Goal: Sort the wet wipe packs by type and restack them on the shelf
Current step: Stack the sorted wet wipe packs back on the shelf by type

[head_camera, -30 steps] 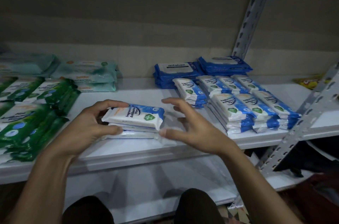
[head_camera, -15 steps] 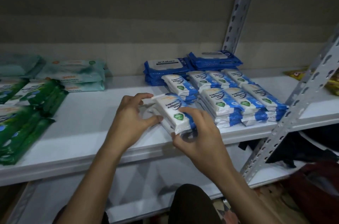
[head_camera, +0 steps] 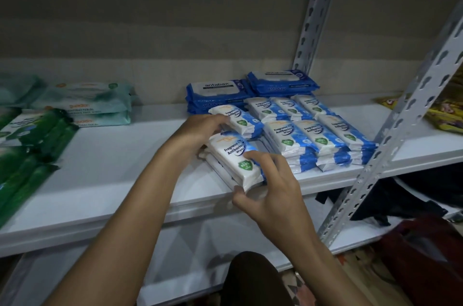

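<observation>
1. At the centre of the frame a small stack of white-and-blue antibacterial wipe packs (head_camera: 234,164) sits on the white shelf (head_camera: 130,155), close to its front edge, held between two bare hands.
2. The right hand (head_camera: 270,190) grips the near end of the stack: thumb curled under the front corner, fingers bent over the top pack's label.
3. The left hand (head_camera: 200,130) reaches in from the lower left and holds the stack's far left end; its fingers curl around that end and partly vanish behind the packs, so I cannot tell how many packs they catch.
4. The stack's long axis runs from upper left to lower right of the frame, about parallel to the packs already laid out.
5. The relation that matters, as I judge it: the matching rows of white-and-blue packs (head_camera: 315,138) lie just to the right of the held stack, with a narrow gap between. The right hand is on the near end, so a short push to the right and back would likely seat the stack alongside them.
6. Another pack of the same kind (head_camera: 235,119) lies just behind the left hand's fingers.
7. Dark blue Antabax packs (head_camera: 218,95) are stacked behind the rows, at the back of the shelf.
8. Green packs (head_camera: 37,135) and pale teal packs (head_camera: 85,103) occupy the left of the frame, well apart from the hands.
9. No box or bin is in view; the shelf alone carries the packs.
</observation>
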Tool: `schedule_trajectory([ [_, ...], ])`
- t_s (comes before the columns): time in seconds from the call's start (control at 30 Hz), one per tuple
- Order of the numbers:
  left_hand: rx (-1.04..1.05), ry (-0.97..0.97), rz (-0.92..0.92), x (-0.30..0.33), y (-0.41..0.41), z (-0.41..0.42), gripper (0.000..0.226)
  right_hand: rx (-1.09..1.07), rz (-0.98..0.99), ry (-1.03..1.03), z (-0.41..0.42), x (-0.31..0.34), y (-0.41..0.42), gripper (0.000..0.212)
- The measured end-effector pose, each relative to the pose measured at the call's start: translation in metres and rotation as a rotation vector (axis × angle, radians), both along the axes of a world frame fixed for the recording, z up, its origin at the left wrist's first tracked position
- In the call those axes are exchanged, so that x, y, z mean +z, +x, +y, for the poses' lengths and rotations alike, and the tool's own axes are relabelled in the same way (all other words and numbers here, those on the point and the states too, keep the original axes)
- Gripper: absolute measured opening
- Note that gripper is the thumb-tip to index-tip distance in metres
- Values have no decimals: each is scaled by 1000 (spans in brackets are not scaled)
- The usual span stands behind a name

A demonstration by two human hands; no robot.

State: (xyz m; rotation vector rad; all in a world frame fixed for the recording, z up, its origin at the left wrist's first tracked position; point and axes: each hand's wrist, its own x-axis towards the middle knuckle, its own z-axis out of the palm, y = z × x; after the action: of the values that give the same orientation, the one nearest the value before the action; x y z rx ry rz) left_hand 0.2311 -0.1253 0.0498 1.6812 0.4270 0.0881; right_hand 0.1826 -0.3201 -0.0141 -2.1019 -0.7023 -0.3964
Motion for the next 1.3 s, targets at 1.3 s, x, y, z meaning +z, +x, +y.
schedule_trajectory([
  [1.3, -4, -21, -278, -40, 40, -5, 36, -135, 4, 320, 19, -1, -9, 10],
])
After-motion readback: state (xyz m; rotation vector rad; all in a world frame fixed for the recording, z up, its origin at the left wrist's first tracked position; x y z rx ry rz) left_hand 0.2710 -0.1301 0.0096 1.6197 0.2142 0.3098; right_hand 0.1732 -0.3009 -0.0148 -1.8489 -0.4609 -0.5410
